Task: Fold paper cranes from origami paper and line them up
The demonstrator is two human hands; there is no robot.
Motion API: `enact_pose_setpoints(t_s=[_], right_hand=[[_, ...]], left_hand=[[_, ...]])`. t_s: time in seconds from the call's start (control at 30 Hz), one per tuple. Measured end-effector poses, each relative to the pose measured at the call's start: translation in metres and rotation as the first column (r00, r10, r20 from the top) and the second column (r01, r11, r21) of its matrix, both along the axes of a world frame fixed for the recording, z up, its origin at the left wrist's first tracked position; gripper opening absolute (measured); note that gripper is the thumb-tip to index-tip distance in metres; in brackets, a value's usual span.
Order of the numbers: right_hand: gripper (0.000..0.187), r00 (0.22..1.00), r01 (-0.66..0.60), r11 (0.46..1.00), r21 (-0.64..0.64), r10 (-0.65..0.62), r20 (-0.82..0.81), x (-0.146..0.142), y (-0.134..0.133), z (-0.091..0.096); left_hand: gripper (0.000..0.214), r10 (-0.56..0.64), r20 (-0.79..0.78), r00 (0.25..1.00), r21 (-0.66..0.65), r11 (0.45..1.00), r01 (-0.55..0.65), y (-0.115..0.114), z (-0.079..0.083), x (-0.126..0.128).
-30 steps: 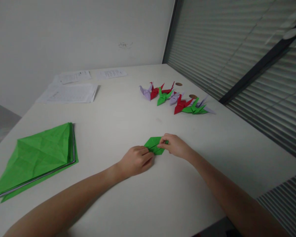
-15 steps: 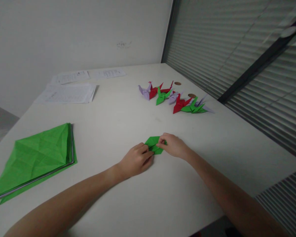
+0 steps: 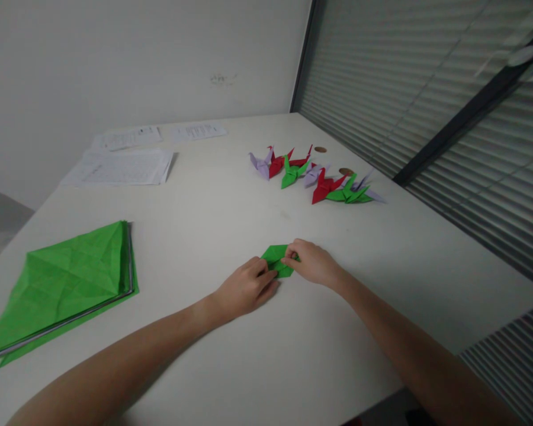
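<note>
A small folded green paper lies flat on the white table, a little past its middle. My left hand presses the paper's near left edge with curled fingers. My right hand pinches the paper's right corner between thumb and fingers. Most of the paper's right half is hidden under my right hand.
A stack of green paper sheets lies at the left. Several folded paper cranes in red, green and lilac stand in a row at the far right. White printed sheets lie at the back left. Window blinds run along the right.
My left hand has slid slightly forward onto the paper's edge. The view has shifted a little. The paper stays in place.
</note>
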State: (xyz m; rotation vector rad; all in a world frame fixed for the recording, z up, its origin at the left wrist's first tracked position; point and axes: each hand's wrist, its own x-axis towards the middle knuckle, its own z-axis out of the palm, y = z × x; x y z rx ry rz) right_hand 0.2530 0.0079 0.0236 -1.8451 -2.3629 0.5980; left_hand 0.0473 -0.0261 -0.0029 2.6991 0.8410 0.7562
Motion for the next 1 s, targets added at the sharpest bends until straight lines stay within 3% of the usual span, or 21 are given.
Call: enact_pose_setpoints(t_s=[0.47, 0.77, 1.0], right_hand=[[0.015, 1.000, 0.008, 1.000, -0.007, -0.008, 0.023, -0.0022, -0.0006, 0.0006], [0.014, 1.000, 0.009, 1.000, -0.011, -0.009, 0.021, -0.0024, -0.0006, 0.0016], [0.015, 1.000, 0.004, 1.000, -0.020, -0.004, 0.012, -0.0022, 0.0004, 0.0028]], left_hand=[[0.025, -0.014, 0.024, 1.000, -0.015, 1.000, 0.014, -0.0001, -0.0007, 0.0006], [0.023, -0.020, 0.011, 1.000, 0.048, 0.999, 0.019, -0.0015, 0.0047, 0.0017], [0.025, -0.003, -0.037, 0.999, 0.068, 0.998, 0.005, -0.0012, 0.0002, 0.0012]])
